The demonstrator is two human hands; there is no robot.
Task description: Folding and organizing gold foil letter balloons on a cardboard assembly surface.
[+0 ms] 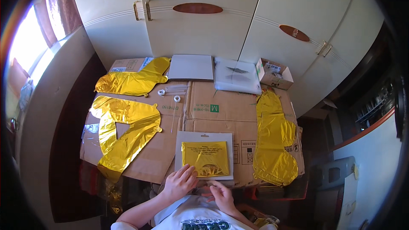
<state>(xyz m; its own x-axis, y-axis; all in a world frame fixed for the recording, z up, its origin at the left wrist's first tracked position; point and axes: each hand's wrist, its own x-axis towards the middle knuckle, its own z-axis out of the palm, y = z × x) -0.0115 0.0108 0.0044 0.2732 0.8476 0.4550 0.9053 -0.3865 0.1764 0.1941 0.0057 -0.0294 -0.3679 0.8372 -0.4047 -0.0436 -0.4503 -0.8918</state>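
A clear packet with a folded gold foil balloon inside lies flat on the near edge of the brown cardboard that covers the counter. Your left hand rests on the packet's near left corner, fingers spread and flat. Your right hand sits just below the packet's near edge, fingers loosely bent and holding nothing. Your hands are apart.

A long gold balloon lies flat to the right. Two more gold balloons lie to the left. Two small white rolls sit further back. Behind them are a grey sheet, a clear bag and a small open box.
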